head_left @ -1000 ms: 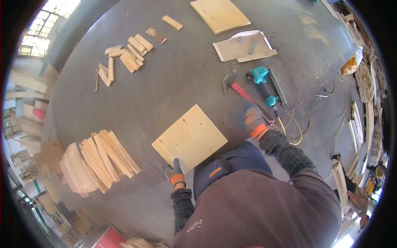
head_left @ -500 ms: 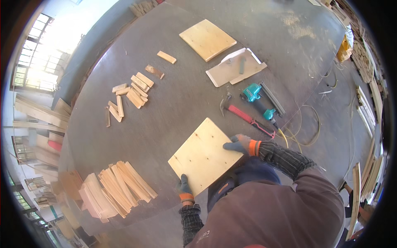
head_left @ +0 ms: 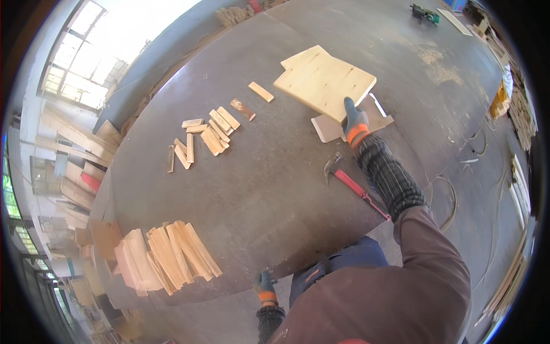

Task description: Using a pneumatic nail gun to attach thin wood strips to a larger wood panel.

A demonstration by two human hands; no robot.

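My right hand, in a grey glove with an orange cuff, grips the near right corner of a square pale wooden board, thumb on top. That board overlaps a second wooden board, which shows only along its far left side. Under my right hand's side lies a creased sheet of cardboard, partly covered. A claw hammer with a red handle rests left of my right forearm. Low down, my left hand is off the wood at the table's front edge, its gloved fingers apart and holding nothing.
Several long thin wooden strips lie stacked at the table's near left. Short wooden blocks are grouped further back. A pale hose curls right of my arm. At the far right stands a green power tool; sawdust covers a patch nearby.
My right hand has carried the board forward and right, over the second board. My left hand has let go of it and dropped lower. My right arm now hides the teal nail gun.
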